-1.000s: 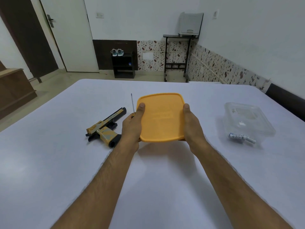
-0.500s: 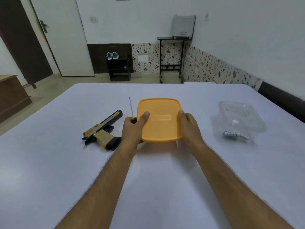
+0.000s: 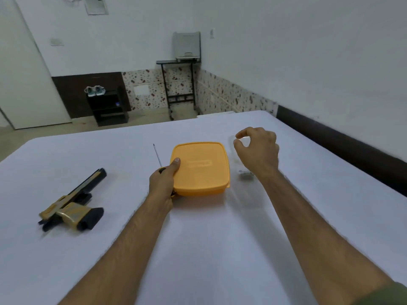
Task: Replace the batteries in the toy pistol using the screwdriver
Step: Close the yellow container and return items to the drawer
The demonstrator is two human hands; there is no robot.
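The gold and black toy pistol [image 3: 72,203] lies on its side at the left of the white table [image 3: 198,249]. A thin screwdriver [image 3: 156,155] lies beside the orange lid [image 3: 200,170], its dark handle partly hidden by my left hand [image 3: 163,183]. That hand grips the lid's left edge, thumb on top. My right hand [image 3: 257,150] is just right of the lid, fingers pinched on the rim of a blurred clear container [image 3: 236,139]. The batteries [image 3: 245,175] show as a blurred grey shape under that hand.
The table's right edge runs along a dark wall strip [image 3: 341,146]. Beyond the far edge are a black shoe shelf [image 3: 108,106] and a black metal stand [image 3: 178,84] on the floor.
My right hand left the lid and took hold of the clear container, which moved left towards the lid with the batteries. The lid now sits lower, held by my left hand alone.
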